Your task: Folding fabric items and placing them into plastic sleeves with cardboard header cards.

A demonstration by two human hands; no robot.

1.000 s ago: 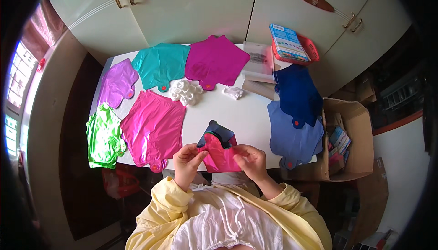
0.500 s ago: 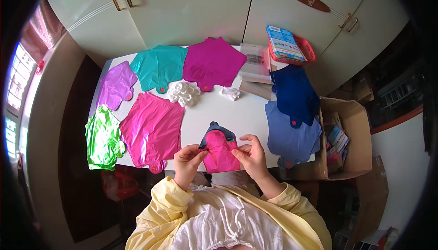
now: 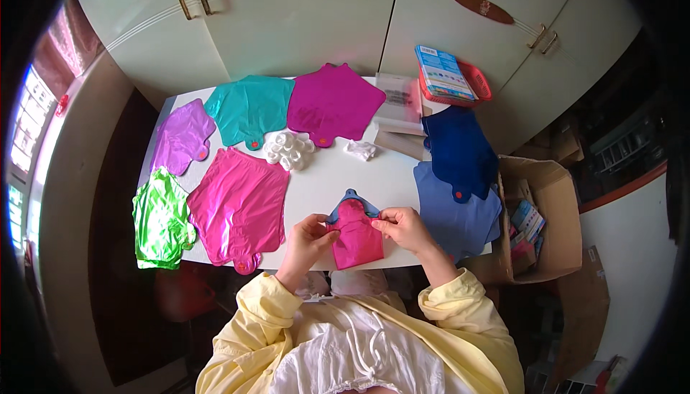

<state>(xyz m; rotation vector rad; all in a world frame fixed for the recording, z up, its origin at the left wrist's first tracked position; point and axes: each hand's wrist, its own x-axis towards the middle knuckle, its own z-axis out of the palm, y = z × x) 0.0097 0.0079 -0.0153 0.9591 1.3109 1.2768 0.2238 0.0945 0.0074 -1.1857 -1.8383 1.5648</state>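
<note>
I had my left hand [image 3: 307, 239] pinching the left edge of a folded pink piece [image 3: 357, 245], thumb against fingers, and my right hand [image 3: 407, 229] gripping its upper right corner the same way. The piece lay between them at the near edge of the white table [image 3: 392, 178], though I could not tell whether it rested there or was held just above. A blue flap [image 3: 351, 195] showed past its top, its tip toward twelve o'clock. Half a second earlier my right forefinger had been lifted off; now that hand had moved up to the corner, and the whole piece had shifted slightly toward two o'clock. I judged that this gave me a firmer, more even hold for handling the pink and blue layers together. From the piece, a large shiny pink sheet [image 3: 237, 204] lay toward ten o'clock, a pile of white rolls [image 3: 289, 151] toward eleven, a blue-grey sheet [image 3: 454, 214] toward two, and a cardboard box [image 3: 559, 230] toward three.
</note>
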